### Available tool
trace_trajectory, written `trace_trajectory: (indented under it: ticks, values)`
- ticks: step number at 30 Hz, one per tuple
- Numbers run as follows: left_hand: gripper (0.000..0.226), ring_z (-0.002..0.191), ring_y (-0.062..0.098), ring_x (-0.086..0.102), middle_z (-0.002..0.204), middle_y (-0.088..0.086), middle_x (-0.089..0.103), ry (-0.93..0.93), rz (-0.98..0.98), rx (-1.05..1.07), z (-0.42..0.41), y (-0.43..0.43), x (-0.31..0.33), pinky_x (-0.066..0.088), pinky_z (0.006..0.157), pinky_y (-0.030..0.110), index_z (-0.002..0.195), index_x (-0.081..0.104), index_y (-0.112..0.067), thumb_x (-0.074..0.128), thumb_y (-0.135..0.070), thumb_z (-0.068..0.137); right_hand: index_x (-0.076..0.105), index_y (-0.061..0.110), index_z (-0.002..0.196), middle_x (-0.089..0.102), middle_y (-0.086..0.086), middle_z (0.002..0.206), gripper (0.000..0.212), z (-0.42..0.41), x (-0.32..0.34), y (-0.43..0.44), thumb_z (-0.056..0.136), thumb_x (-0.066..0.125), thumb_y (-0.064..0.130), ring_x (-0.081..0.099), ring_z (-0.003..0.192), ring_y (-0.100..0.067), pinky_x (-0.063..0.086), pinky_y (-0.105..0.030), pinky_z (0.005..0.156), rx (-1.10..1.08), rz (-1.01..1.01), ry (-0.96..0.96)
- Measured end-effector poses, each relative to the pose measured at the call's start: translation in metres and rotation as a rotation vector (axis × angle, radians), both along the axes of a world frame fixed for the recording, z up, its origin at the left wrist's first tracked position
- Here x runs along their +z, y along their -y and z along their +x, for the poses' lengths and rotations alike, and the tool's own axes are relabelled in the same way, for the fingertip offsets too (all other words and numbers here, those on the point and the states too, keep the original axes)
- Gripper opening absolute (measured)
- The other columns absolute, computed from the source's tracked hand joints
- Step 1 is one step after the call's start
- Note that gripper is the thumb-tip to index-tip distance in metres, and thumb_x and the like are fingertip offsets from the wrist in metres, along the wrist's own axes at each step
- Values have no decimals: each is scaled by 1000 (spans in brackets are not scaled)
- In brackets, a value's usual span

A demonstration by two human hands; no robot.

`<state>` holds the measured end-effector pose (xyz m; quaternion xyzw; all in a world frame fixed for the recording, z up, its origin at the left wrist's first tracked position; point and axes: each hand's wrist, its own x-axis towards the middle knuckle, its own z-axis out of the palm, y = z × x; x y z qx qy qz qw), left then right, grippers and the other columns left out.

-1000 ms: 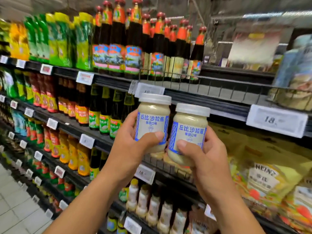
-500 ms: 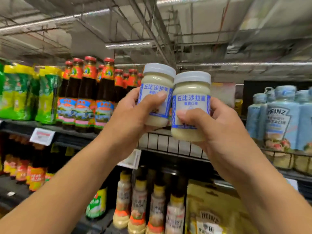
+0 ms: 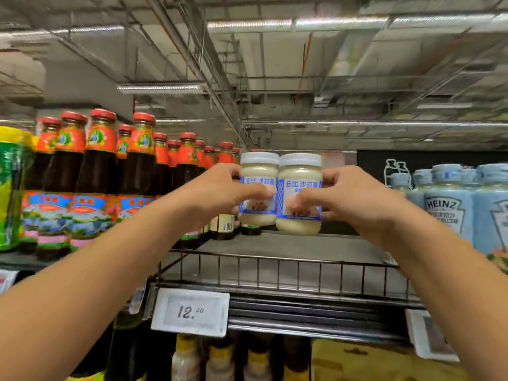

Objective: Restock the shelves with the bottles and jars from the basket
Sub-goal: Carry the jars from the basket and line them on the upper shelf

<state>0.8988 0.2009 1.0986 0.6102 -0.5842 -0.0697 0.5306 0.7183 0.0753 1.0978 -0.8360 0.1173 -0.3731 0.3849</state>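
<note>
The left jar (image 3: 258, 171) and right jar (image 3: 299, 174) touch side by side, low over the bare top shelf (image 3: 275, 243). I judge them glass: weighty, slick and breakable, best gripped mid-body. My left hand (image 3: 220, 193) curls round one, my right hand (image 3: 354, 199) round the other.

bright, even light from ceiling tube lamps (image 3: 248, 24); wide-angle bending and soft motion blur toward the edges.
</note>
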Motion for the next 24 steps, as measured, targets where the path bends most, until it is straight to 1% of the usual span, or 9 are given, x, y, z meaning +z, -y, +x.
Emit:
trace_trajectory:
  ticks: [2, 3, 7, 13, 18, 20, 21, 23, 24]
  values:
    - [31, 91, 10, 69, 103, 3, 77, 54, 84, 16, 8, 2, -3, 50, 71, 25, 110, 71, -14, 78, -28, 82, 79, 14, 93, 79, 2, 87, 52, 3, -3, 4, 48, 91, 37, 74, 80, -8, 56, -26, 68, -16, -34, -111]
    - [30, 92, 12, 69, 103, 3, 77, 68, 131, 8, 11, 3, -5, 51, 75, 28, 109, 72, -15, 79, -27, 82, 78, 13, 93, 79, 1, 87, 51, 4, -5, 5, 49, 92, 36, 74, 80, -8, 55, -24, 66, -23, -35, -160]
    - [38, 106, 16, 70, 108, -1, 76, 136, 265, -20, 18, 4, -12, 51, 101, 45, 115, 70, -19, 80, -30, 80, 74, 12, 104, 79, -3, 94, 49, 11, -9, 10, 60, 94, 20, 76, 89, -17, 62, -35, 78, -39, -33, -346]
    - [43, 100, 16, 72, 103, 1, 77, 89, 301, -40, 22, 11, -23, 54, 99, 45, 113, 68, -16, 86, -20, 73, 74, 8, 106, 76, -11, 103, 55, 17, -16, 11, 59, 96, 27, 72, 100, -28, 61, -42, 86, -129, -51, -461]
    - [41, 89, 10, 68, 107, 5, 75, 147, 342, -51, 23, 12, -28, 52, 96, 45, 109, 69, -18, 87, -18, 72, 73, 6, 105, 75, -12, 101, 62, 21, -20, 10, 53, 97, 32, 70, 92, -24, 62, -46, 84, -182, -60, -445]
    - [55, 95, 14, 68, 110, 9, 73, 160, 329, -12, 24, 11, -28, 55, 95, 50, 115, 64, -20, 91, -23, 67, 73, 6, 104, 76, -11, 99, 72, 21, -21, 8, 44, 96, 39, 71, 92, -28, 61, -49, 85, -200, -97, -434]
    - [72, 99, 18, 68, 112, 10, 70, 156, 308, 26, 26, 10, -28, 57, 91, 49, 123, 57, -20, 93, -29, 61, 73, 8, 104, 76, -11, 99, 73, 21, -22, 8, 42, 94, 41, 72, 95, -30, 60, -50, 85, -196, -119, -424]
    - [108, 95, 13, 67, 110, -1, 62, 218, 251, 114, 28, 4, -28, 59, 79, 34, 138, 40, -30, 93, -46, 45, 69, 14, 110, 77, -7, 99, 76, 17, -25, 9, 42, 94, 40, 73, 96, -28, 61, -50, 84, -191, -153, -352]
    - [116, 88, 5, 66, 108, -9, 57, 297, 227, 145, 28, 0, -27, 54, 73, 23, 141, 35, -39, 90, -53, 39, 64, 18, 119, 75, -5, 101, 88, 14, -26, 10, 40, 94, 42, 72, 95, -26, 61, -48, 85, -202, -179, -306]
